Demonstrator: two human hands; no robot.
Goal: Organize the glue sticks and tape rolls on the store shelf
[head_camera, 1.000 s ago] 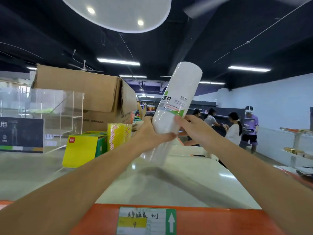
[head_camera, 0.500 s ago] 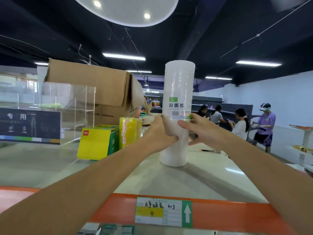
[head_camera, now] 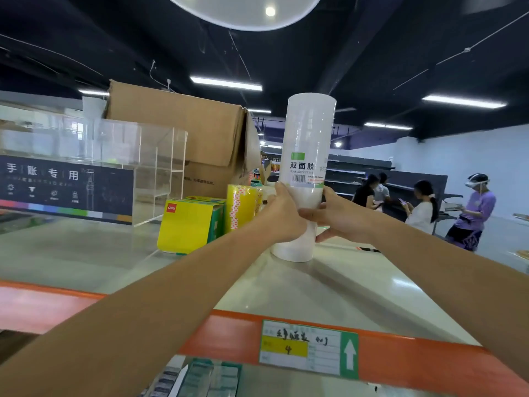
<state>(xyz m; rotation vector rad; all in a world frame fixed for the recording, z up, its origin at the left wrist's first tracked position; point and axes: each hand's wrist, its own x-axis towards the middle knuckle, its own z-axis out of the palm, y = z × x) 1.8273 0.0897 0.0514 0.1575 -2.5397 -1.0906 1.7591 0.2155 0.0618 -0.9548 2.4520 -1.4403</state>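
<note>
**White Tape Stack Set Upright on Shelf Top**

Status: the wrapped stack of double-sided tape rolls (head_camera: 307, 156), tilted and held clear of the surface a second ago, now stands upright with its base on the shelf top (head_camera: 357, 285). The left hand (head_camera: 286, 216) and right hand (head_camera: 340, 222) both grip its lower section, fingers curled round it from opposite sides. Placement appears complete; release is the remaining step. Note: the hands hide part of the lower section, so full flat contact at the base is probable but not confirmed.

Clearances: the yellow tape pack (head_camera: 242, 207) stands near the stack on its left. The yellow box (head_camera: 189, 224) sits just beside that pack, and the cardboard carton (head_camera: 183, 133) stands behind both. Open room lies to the right and toward the orange shelf edge (head_camera: 415, 359). Withdraw both hands straight back on that side; the tall stack could topple if brushed.
</note>
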